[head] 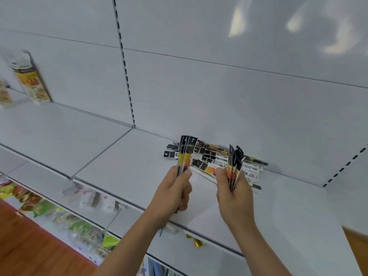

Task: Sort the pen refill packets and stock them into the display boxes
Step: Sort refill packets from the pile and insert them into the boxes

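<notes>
A pile of long pen refill packets (214,159), black, yellow and white, lies on the white shelf (111,156) against the back wall. My left hand (176,193) grips a small upright bundle of packets (186,151) just in front of the pile's left end. A second upright bundle (234,165) is held in my right hand (234,193), in front of the pile's right half. A display box (31,78) with yellow print stands at the far left of the shelf, blurred.
White back panels with slotted uprights (124,62) rise behind the shelf. Lower shelves at the bottom left carry blurred colourful packaged goods (39,206). Wooden floor (23,246) shows at the lower left. The shelf's front edge runs diagonally under my forearms.
</notes>
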`<state>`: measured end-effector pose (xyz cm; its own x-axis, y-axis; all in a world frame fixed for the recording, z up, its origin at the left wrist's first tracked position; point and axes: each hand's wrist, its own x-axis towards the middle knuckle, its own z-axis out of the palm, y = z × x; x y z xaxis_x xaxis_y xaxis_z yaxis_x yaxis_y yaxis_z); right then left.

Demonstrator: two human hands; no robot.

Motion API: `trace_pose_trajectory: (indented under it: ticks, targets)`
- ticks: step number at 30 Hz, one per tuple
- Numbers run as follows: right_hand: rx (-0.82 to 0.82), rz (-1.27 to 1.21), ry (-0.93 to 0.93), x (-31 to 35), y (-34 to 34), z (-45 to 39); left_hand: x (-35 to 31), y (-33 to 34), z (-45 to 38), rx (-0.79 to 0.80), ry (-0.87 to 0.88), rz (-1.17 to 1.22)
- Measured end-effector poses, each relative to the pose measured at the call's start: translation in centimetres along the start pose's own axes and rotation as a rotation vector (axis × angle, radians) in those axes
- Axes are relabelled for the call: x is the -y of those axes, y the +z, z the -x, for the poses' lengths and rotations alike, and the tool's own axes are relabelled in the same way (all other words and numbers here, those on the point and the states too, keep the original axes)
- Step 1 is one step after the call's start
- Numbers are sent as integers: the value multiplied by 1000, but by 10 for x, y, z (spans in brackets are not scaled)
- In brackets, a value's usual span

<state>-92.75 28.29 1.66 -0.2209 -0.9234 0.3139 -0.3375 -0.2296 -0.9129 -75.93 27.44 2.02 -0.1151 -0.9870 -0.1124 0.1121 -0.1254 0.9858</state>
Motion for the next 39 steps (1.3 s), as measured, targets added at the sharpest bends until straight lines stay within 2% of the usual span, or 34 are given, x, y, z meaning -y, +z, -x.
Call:
trace_pose_trajectory:
  ticks: [2, 7, 12, 16, 22, 26, 30, 33, 39]
  targets:
    - [4, -10, -12, 12, 12, 5, -5, -14, 8, 46, -5, 44]
    - [100, -142, 41, 42, 64, 29, -16, -70, 33, 47, 184, -31]
    - [186, -67, 31, 74, 144, 57, -24, -158, 60, 28, 196, 7]
    - [185, 40, -57, 96, 211, 76, -23, -231, 79, -65, 187, 14]
    - [333, 52, -67, 129, 307, 84, -36, -324, 100, -232, 121, 137]
    - [436, 82, -111, 142, 364, 72, -41, -375, 95, -293, 92, 188]
    - [487, 56, -132, 142, 427, 53, -48, -422, 78, -395, 116, -6]
    - [525, -9, -120, 142, 472, 36, -56, -454, 54, -459, 139, -28]
    - [550, -73, -92, 154, 547, -9, -85, -515, 3, -490, 169, -107]
